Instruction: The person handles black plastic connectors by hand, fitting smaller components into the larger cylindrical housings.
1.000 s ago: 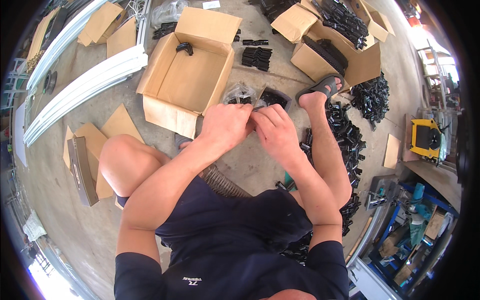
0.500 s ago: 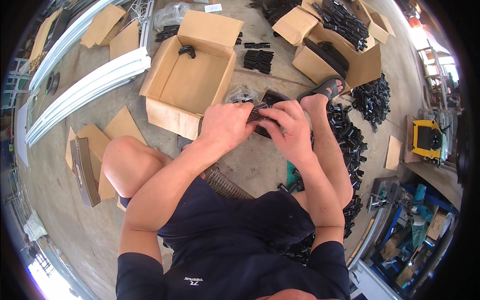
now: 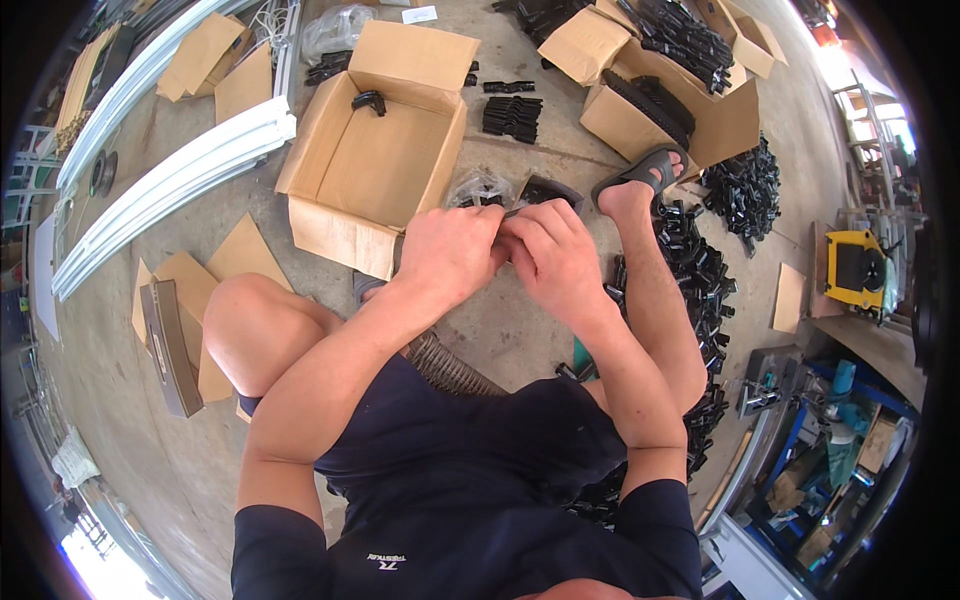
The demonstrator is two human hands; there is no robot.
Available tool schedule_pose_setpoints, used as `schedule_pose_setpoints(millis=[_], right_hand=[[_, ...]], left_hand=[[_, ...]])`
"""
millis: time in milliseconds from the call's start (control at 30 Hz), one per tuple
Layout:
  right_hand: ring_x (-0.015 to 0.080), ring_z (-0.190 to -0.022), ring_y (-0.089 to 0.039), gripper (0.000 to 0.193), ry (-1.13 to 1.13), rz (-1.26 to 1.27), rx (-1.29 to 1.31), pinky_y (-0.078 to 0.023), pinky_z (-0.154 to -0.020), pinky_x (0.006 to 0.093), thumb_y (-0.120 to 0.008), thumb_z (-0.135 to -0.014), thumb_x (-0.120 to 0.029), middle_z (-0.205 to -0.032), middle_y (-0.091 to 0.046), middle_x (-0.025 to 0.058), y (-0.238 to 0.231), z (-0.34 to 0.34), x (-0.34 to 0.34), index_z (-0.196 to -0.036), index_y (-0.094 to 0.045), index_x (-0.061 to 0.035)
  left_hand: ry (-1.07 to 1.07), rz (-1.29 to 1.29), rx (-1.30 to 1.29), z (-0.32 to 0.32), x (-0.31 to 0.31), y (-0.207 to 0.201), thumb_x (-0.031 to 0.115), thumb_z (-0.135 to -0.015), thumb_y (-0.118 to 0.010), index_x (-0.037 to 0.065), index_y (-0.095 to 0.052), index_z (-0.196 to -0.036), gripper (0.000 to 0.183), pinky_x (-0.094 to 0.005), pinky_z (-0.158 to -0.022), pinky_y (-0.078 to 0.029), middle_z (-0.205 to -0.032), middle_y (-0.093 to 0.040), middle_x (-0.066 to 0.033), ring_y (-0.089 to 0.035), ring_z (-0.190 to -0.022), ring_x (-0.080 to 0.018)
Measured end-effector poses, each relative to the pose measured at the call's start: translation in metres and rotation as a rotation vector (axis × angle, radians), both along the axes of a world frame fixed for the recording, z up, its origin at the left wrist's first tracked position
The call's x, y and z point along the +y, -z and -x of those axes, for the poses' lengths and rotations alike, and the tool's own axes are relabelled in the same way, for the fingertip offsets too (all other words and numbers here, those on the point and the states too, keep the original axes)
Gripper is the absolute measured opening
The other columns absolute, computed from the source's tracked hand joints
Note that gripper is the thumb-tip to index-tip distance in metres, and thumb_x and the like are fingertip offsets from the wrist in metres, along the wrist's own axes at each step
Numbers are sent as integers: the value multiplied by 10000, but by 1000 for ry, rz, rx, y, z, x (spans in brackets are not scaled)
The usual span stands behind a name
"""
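Observation:
My left hand (image 3: pixel 447 252) and my right hand (image 3: pixel 556 256) meet in front of me, fingers closed around a small black plastic part (image 3: pixel 511 213). Most of that part is hidden behind the fingers. Just beyond my hands lie a clear plastic bag (image 3: pixel 480 187) and a small dark open container (image 3: pixel 546 192). To the left of them stands an open cardboard box (image 3: pixel 390 150), with one black curved piece (image 3: pixel 370 102) inside against its far side.
Heaps of black plastic parts (image 3: pixel 690 265) lie along my right leg. Beyond the box is a stacked row of black parts (image 3: pixel 511 119). At far right, cardboard boxes (image 3: pixel 725 130) hold more. White metal profiles (image 3: pixel 180 190) and flat cardboard (image 3: pixel 245 255) lie left. A yellow-framed machine (image 3: pixel 853 270) stands right.
My right hand has drawn in toward the left one, its fingers closing over the black part, which now shows far less. The dark container behind is more exposed.

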State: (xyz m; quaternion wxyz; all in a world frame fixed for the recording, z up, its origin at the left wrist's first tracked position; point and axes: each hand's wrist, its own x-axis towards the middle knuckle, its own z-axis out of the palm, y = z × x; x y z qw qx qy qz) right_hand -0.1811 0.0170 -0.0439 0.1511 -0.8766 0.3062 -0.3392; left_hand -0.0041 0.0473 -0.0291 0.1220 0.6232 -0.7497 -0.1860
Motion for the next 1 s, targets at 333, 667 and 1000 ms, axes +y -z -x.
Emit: schedule_pose_setpoints(millis=[333,667,1000], right_hand=[[298,-882,-586,280,45,34,66,-506,-795,400,-698,-701,-12,-953,-621,106,2,-1,5,-976,-647,-22],[295,-875,-572,283,45,27,180,-506,-786,398,-667,-725,-44,-940,-607,118,-3,3,9,-1002,-641,4],[288,-868,-577,258,56,62,137,-509,-774,396,-656,-720,-62,-928,-606,108,7,0,7,-972,-643,-6]], left_hand=[[21,48,-48,3,2,4,198,-777,-772,87,-683,-1059,316,-423,-645,-565,-886,-740,-86,-722,-788,-298],[65,117,-82,5,4,8,217,-798,-754,93,-676,-1053,294,-409,-619,-568,-894,-743,-75,-722,-745,-286],[65,103,-65,3,4,7,205,-792,-752,93,-681,-1034,276,-413,-613,-568,-877,-741,-80,-721,-738,-294]])
